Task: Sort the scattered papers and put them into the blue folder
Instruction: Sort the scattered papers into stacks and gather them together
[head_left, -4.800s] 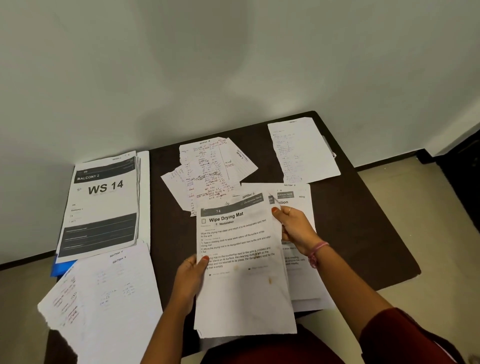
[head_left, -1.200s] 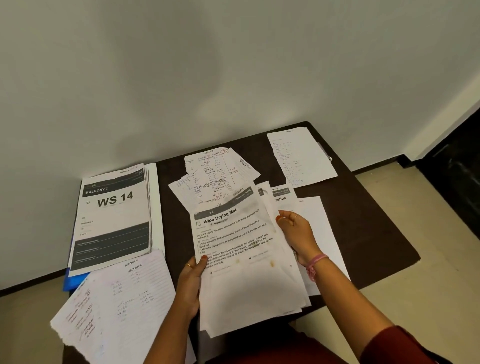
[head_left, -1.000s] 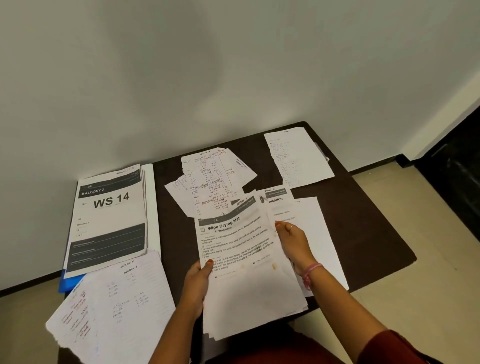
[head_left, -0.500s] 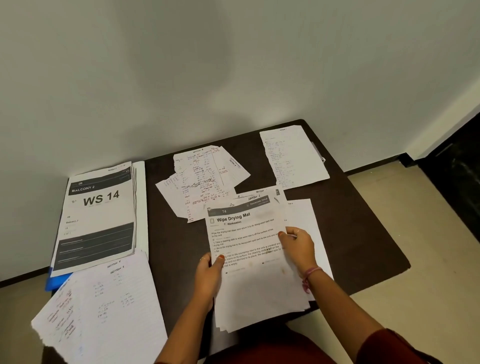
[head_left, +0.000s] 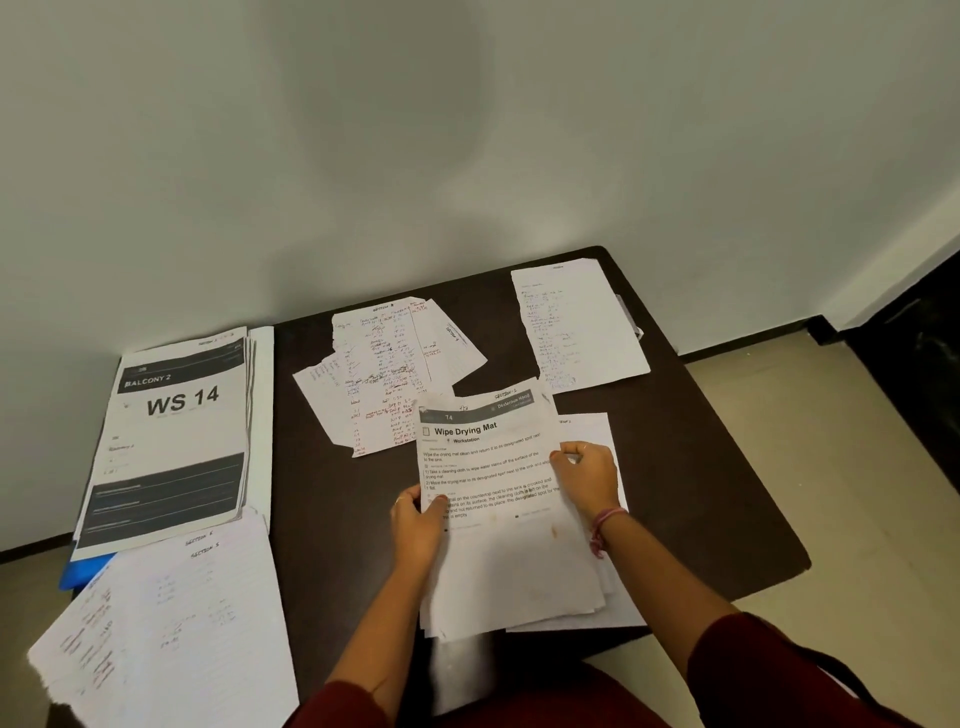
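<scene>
Left hand (head_left: 415, 525) grip clamps paper stack (head_left: 509, 540) left edge; right hand (head_left: 587, 480) pinches right edge.

Counted on one dark desk (head_left: 727, 493): six groups of papers, among them one printed "WS 14" stack (head_left: 176, 441) and one "Wipe Drying Mat" sheaf (head_left: 498, 519); one blue folder (head_left: 85, 571); two hands.

The thin stack of white printed sheets topped by the "Wipe Drying Mat" page (head_left: 506, 514), earlier fanned and tilted, is now squared up over the white sheets at the near edge of the dark brown table (head_left: 717, 499). The left hand (head_left: 418, 525) and right hand (head_left: 587, 480) have closed in on its side edges.
</scene>
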